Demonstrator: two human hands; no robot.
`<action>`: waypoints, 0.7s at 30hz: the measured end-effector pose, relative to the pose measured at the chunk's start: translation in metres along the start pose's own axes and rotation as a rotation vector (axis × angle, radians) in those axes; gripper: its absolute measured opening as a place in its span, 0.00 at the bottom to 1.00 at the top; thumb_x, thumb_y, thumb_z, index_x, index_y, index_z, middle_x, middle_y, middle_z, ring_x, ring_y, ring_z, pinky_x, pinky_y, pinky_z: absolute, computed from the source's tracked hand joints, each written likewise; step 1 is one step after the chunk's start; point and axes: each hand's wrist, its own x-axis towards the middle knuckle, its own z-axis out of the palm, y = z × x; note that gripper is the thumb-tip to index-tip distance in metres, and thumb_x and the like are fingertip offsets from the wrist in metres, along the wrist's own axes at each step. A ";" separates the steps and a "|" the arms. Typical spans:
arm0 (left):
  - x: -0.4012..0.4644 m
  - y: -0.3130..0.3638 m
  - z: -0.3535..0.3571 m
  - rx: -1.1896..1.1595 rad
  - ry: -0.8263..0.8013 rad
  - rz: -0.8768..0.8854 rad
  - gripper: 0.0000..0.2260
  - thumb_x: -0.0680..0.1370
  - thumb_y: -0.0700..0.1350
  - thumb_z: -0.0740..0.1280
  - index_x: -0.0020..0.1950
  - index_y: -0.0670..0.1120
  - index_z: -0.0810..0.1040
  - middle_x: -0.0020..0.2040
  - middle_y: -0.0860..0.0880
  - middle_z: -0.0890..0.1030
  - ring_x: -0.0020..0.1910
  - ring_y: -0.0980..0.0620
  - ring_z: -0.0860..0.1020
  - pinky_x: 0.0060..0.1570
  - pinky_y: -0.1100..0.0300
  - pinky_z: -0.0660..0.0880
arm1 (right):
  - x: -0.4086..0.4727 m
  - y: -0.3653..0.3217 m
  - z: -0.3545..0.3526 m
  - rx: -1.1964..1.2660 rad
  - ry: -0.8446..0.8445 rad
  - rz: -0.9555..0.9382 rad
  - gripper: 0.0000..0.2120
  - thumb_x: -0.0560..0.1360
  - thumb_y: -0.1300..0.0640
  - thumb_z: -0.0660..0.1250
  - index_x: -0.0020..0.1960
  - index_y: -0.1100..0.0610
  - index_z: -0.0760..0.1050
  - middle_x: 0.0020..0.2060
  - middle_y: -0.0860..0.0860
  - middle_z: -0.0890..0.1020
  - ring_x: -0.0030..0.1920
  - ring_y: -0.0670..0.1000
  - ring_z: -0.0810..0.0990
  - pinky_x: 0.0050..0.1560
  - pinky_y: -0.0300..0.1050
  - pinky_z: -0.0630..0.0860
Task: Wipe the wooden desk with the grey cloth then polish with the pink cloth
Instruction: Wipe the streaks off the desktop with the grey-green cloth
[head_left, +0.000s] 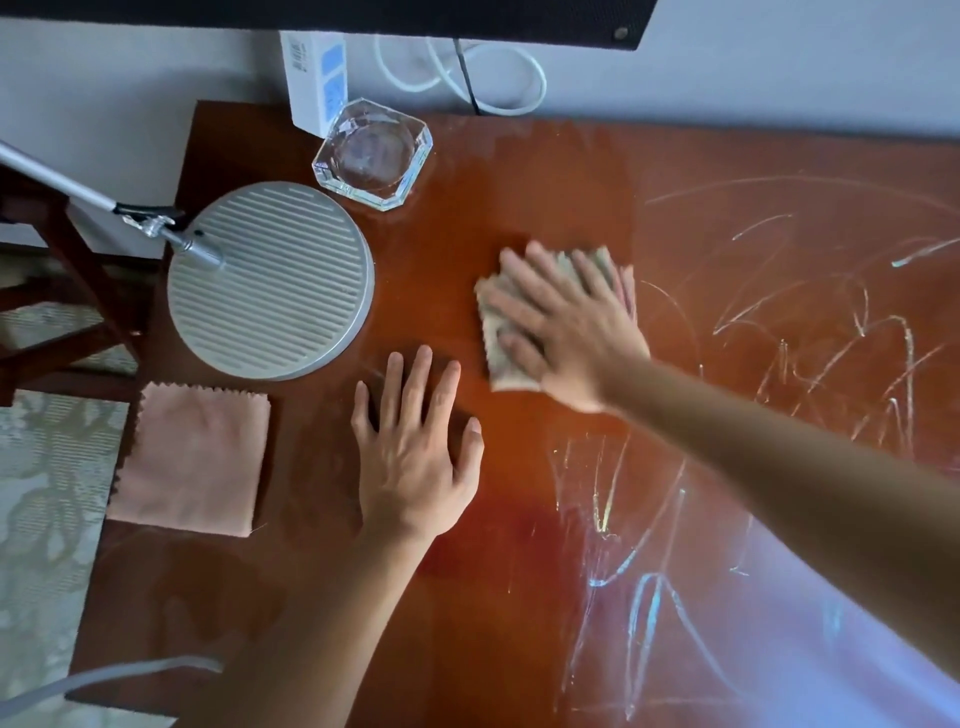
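The wooden desk (519, 171) is glossy red-brown, and pale smear marks (810, 322) cross its right half. My right hand (561, 322) lies flat, fingers spread, pressing the folded grey cloth (501, 364) onto the desk near the middle. My left hand (415, 441) rests flat on the bare wood just in front of it, fingers straight, holding nothing. The pink cloth (192, 457) lies folded square at the desk's left front, apart from both hands.
A round ribbed lamp head (275, 280) on a metal arm hangs over the desk's left. A glass ashtray (371, 153) and a white box (314, 78) stand at the back. White cable (519, 88) loops along the wall. A chair (62, 291) stands left.
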 end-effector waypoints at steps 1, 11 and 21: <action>-0.001 -0.001 0.001 0.002 0.008 0.000 0.26 0.82 0.57 0.56 0.78 0.50 0.67 0.81 0.45 0.64 0.81 0.42 0.59 0.78 0.37 0.51 | 0.022 0.015 -0.008 0.003 0.019 0.053 0.29 0.83 0.37 0.36 0.83 0.42 0.45 0.83 0.49 0.47 0.82 0.54 0.42 0.80 0.61 0.41; 0.000 -0.001 0.000 0.008 -0.003 -0.005 0.26 0.82 0.58 0.56 0.78 0.50 0.67 0.81 0.45 0.64 0.81 0.42 0.58 0.77 0.36 0.52 | 0.003 -0.021 0.003 0.047 0.076 0.155 0.29 0.84 0.39 0.39 0.84 0.46 0.48 0.83 0.52 0.49 0.83 0.56 0.45 0.80 0.62 0.43; 0.000 -0.001 0.002 -0.007 0.019 -0.001 0.26 0.81 0.57 0.57 0.78 0.51 0.67 0.81 0.45 0.64 0.81 0.42 0.58 0.77 0.37 0.51 | 0.016 0.001 -0.005 0.056 0.055 0.151 0.29 0.83 0.39 0.38 0.83 0.43 0.49 0.83 0.50 0.50 0.83 0.55 0.46 0.80 0.62 0.43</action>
